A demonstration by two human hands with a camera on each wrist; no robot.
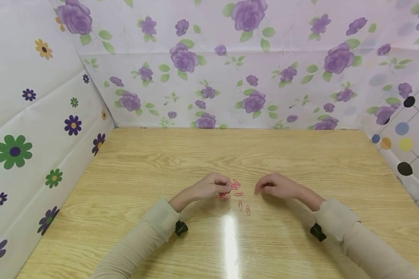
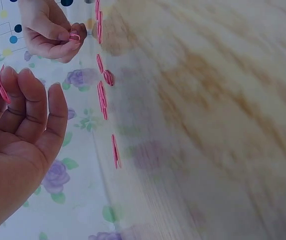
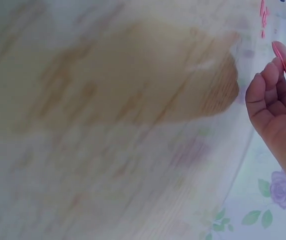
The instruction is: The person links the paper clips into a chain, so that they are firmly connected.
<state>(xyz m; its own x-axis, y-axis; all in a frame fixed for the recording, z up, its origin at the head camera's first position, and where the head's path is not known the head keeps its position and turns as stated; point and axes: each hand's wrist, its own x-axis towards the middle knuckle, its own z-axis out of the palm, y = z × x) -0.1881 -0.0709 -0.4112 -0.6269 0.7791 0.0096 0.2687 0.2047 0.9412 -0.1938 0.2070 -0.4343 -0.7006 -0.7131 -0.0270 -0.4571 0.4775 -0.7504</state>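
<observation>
Several pink paper clips (image 1: 240, 205) lie on the wooden table between the two hands. My left hand (image 1: 216, 186) is just above the left ones; in the left wrist view a pink clip (image 2: 2, 89) is pinched at the fingertips of the left hand (image 2: 23, 115). My right hand (image 1: 277, 186) stands a little to the right of the clips. A pink clip (image 3: 280, 56) is held between thumb and finger of the right hand (image 3: 282, 100), and the left wrist view shows it there too. The two hands are apart.
The wooden table (image 1: 160, 151) spreads around both arms. Behind it hangs a cloth with purple flowers (image 1: 206, 93), on the left a flowered cloth (image 1: 28, 116), on the right a dotted one (image 1: 405, 155). Light reflects near the front of the table.
</observation>
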